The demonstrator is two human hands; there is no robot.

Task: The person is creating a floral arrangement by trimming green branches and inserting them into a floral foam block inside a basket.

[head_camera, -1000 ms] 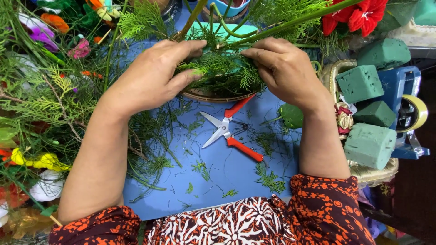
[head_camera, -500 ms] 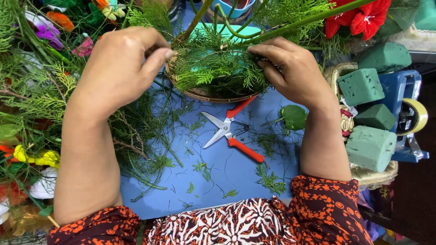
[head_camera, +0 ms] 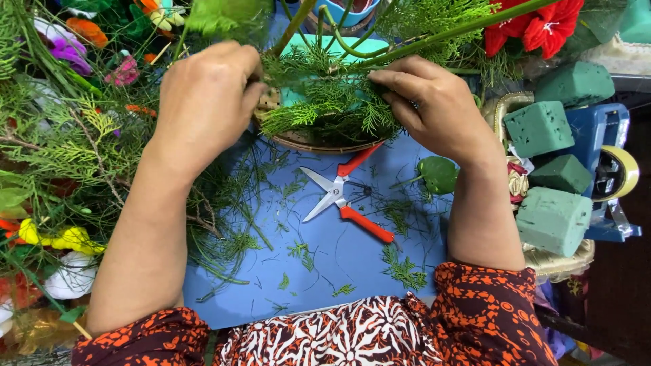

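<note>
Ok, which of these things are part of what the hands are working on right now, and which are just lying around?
In hand:
left hand
right hand
green fern sprigs
woven basket

Lying about:
orange-handled scissors
green foam blocks
tape roll
red flowers
loose green leaf
blue mat

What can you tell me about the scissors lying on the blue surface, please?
The scissors lie flat on the blue table covering, between the two forearms and just below the shallow woven basket. They have short silvery metal blades and orange handles that look plastic. The blades are spread open and point left; one handle runs up towards the basket rim, the other down to the right. Neither hand touches them. Loose green cuttings lie scattered around them.
</note>
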